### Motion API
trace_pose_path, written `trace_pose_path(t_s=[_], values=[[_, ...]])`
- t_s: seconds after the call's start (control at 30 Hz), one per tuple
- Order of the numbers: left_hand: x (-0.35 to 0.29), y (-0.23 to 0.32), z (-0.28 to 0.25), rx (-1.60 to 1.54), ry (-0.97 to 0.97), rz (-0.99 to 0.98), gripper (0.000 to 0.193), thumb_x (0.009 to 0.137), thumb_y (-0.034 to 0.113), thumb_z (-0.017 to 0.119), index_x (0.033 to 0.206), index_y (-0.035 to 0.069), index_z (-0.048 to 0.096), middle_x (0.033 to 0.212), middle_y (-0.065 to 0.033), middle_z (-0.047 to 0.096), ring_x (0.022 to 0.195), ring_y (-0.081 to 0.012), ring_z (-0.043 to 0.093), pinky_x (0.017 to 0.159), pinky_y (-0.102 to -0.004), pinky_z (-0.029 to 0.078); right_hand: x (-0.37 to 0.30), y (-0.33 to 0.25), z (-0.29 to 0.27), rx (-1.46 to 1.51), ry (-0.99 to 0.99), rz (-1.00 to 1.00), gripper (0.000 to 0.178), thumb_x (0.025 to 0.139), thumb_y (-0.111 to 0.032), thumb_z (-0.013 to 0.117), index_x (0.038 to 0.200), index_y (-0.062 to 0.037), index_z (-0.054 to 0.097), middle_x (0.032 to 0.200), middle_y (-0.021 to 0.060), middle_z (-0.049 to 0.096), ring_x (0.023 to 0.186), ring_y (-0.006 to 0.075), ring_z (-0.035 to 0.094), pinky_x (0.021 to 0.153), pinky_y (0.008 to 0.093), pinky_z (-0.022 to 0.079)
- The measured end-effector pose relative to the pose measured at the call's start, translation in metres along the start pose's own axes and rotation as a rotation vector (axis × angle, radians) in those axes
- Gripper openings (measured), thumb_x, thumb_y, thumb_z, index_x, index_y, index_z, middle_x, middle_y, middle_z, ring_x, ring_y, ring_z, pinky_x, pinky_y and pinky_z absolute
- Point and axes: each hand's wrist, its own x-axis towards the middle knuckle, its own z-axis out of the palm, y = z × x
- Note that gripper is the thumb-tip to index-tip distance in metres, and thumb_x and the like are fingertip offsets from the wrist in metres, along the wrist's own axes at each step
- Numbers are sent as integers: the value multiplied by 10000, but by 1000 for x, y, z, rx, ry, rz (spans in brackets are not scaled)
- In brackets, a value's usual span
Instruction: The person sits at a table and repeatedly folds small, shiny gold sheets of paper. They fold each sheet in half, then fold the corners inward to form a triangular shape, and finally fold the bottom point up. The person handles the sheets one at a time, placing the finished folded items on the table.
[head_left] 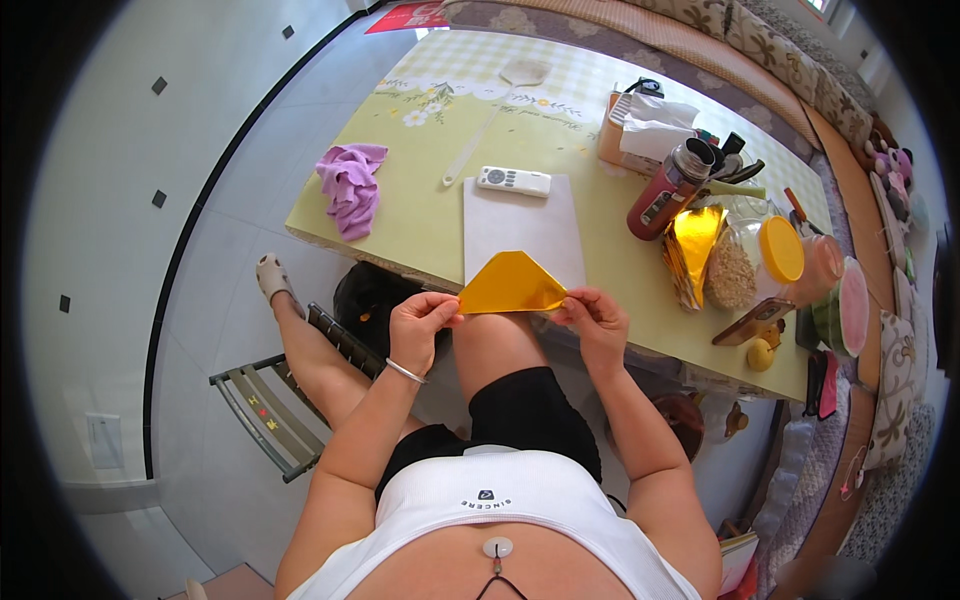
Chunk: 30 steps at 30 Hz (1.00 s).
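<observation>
A folded sheet of gold foil paper (511,284), its upper corners slanting in to a narrow top, is stretched between my two hands above my lap at the table's near edge. My left hand (425,325) pinches its left corner between thumb and fingers. At the right corner my right hand (596,322) has the same kind of pinch. Just beyond the foil lies a white sheet of paper (520,225), partly covered by it, with a white remote control (514,181) across its far end. A stack of folded gold foil pieces (693,250) stands to the right.
The table (400,225) has a yellow-green cloth. On its left sits a crumpled purple cloth (351,190); a fly swatter (490,125) lies farther back. A maroon thermos (672,188), tissue box (640,130), yellow-lidded jar (780,250), phone (752,322) and cut watermelon (842,308) crowd the right side.
</observation>
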Motion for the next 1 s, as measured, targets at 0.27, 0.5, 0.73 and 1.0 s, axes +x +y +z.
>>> trace_pose_path(t_s=[0.27, 0.5, 0.73, 1.0], values=[[-1, 10, 1, 139, -110, 16, 154, 862, -56, 729, 1015, -49, 745, 905, -66, 743, 743, -107, 668, 748, -229, 550, 1, -18, -9, -88, -25, 319, 110, 969, -43, 672, 1044, 30, 704, 890, 73, 721, 725, 141, 723, 650, 235, 584], [0, 19, 23, 395, -272, -107, 68, 871, 20, 751, 917, -27, 740, 810, -38, 717, 696, -75, 624, 675, -210, 502, -13, -30, -30, -201, -15, 187, 155, 1006, -106, 636, 1055, 23, 706, 830, 51, 710, 657, 114, 703, 600, 224, 570], [19, 15, 129, -73, -387, -566, 116, 944, 73, 695, 1024, 16, 634, 854, -79, 682, 552, -45, 500, 484, -164, 379, -20, -38, -101, -125, 547, -125, 246, 1080, -217, 518, 1112, -28, 673, 764, 37, 671, 570, 68, 586, 516, 211, 458], [17, -42, 269, -322, -424, -806, 83, 985, 94, 645, 1036, 44, 602, 933, -97, 714, 657, -75, 658, 565, -186, 561, -38, -12, -135, -248, 609, -239, 180, 1057, -154, 560, 1050, -18, 678, 746, 19, 649, 580, 57, 551, 528, 220, 443]])
